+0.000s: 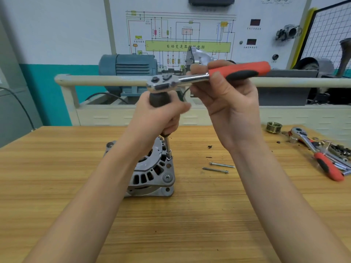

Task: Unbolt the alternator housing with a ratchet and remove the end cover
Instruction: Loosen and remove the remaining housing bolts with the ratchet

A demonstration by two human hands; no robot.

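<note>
A silver alternator (152,173) stands on the wooden table (76,186), partly hidden by my left forearm. A socket driver's dark handle (159,99) is gripped by my left hand (157,118); its steel shaft (168,147) runs down to a socket seated on a bolt at the housing's rim. On top of that handle sits the chrome head of a ratchet (161,82) with a red and black grip (245,70). My right hand (226,95) holds the ratchet near its neck, fingers curled round it.
Two long loose bolts (218,167) lie on the table right of the alternator. At the far right lie a brass pulley (273,127), a second red ratchet (319,156) and small parts. A cream rail (104,80) and a blue motor (129,69) stand behind the table.
</note>
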